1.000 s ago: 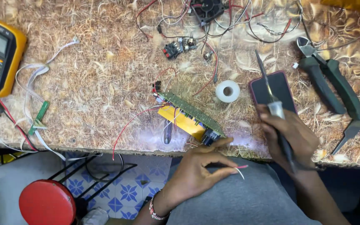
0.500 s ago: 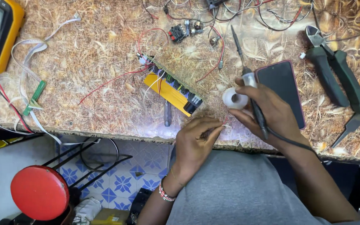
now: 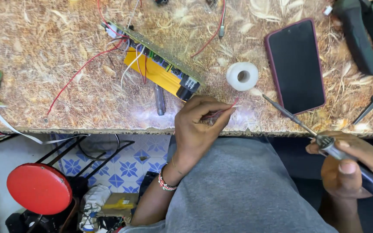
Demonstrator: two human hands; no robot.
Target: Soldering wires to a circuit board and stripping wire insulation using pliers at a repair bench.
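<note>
Workbench (image 3: 57, 90), chipboard top, fills the upper frame; its edge runs across mid-picture. Dark phone (image 3: 295, 67) lies face up, right of centre. Yellow module with a green circuit board (image 3: 160, 69) sits diagonally left of centre, red and white leads trailing off it. White tape roll (image 3: 242, 76) stands between board and phone, apart from both.

Left hand (image 3: 197, 129) rests at the bench edge, fingers pinched nearly closed on a thin red wire (image 3: 221, 112), whose bare end points toward the roll. Right hand (image 3: 346, 166) is off the bench, below its edge, fist wrapped fully round the handle of a soldering iron (image 3: 320, 140); the tip reaches up over the bench edge, near the wire end but not touching.

Wire, by my judgement: light, limp, springs out of line, strands easily frayed (insulation would soften near heat). Best held on the insulation just behind the stripped end. Iron: stiff, modest weight; hold by the handle only.
</note>
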